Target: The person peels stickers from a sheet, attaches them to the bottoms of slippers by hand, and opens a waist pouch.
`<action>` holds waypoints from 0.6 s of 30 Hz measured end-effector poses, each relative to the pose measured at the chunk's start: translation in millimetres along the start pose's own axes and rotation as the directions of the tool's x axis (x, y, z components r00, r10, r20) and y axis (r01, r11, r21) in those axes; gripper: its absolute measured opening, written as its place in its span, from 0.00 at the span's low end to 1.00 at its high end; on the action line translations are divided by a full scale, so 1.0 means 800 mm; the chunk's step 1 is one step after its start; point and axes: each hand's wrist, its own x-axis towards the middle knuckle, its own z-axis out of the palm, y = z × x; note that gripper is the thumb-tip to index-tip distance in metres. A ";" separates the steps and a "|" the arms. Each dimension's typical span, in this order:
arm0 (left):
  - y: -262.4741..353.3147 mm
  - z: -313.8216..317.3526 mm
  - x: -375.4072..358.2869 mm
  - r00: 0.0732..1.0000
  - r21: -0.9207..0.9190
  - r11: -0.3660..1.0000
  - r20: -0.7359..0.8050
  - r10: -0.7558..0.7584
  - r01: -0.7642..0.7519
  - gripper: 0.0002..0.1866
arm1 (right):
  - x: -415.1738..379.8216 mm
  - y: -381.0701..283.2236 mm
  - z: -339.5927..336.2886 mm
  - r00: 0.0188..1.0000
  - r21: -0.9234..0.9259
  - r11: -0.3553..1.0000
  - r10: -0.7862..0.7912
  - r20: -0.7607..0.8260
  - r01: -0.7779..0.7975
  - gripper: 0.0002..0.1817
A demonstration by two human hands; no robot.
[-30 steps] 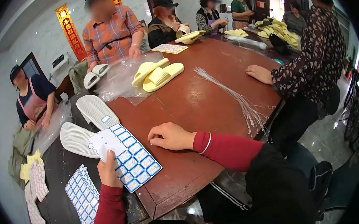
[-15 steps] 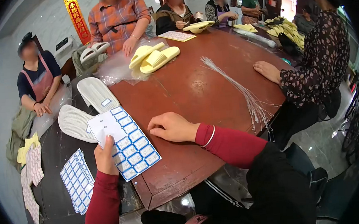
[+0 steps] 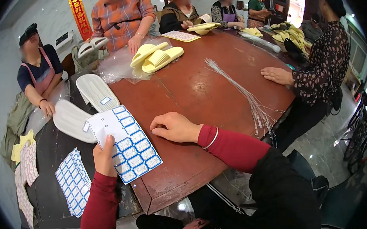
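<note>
My left hand (image 3: pixel 104 157) pinches the near edge of a sheet of blue-bordered stickers (image 3: pixel 126 142) lying on the brown table (image 3: pixel 199 92). My right hand (image 3: pixel 173 127) rests curled on the table just right of that sheet, fingertips at its edge; whether it holds a sticker I cannot tell. Two white slippers lie sole up beyond the sheet, one (image 3: pixel 71 121) partly under it and one (image 3: pixel 96 91) carrying a small sticker.
A stack of sticker sheets (image 3: pixel 72 182) lies at my left on the dark surface. Yellow slippers (image 3: pixel 156 57) sit on clear plastic mid-table. A bundle of thin clear ties (image 3: pixel 241 93) runs along the right. Several people stand around the table; one person's hand (image 3: pixel 276 75) rests at the right edge.
The view has shifted slightly. My left hand with the sheet has stayed put; my right hand remains curled beside it. The slippers sit a little further left in view.
</note>
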 end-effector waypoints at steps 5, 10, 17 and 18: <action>0.002 0.001 0.001 1.000 -0.035 0.999 0.011 -0.005 0.006 0.21 | -0.001 0.010 0.006 0.999 -0.041 0.998 -0.048 0.013 0.048 0.10; 0.006 0.004 -0.006 1.000 -0.042 0.999 0.014 -0.023 0.023 0.18 | -0.003 -0.001 0.010 0.996 -0.042 0.996 -0.078 0.052 0.080 0.10; 0.001 0.003 -0.001 0.999 -0.046 0.999 0.045 0.000 0.002 0.18 | -0.005 -0.012 0.017 1.000 0.134 0.991 -0.006 -0.023 0.009 0.10; -0.003 0.002 0.002 0.999 -0.045 0.999 0.044 -0.005 0.007 0.18 | -0.005 -0.013 0.019 0.999 0.160 0.987 0.026 -0.033 -0.021 0.10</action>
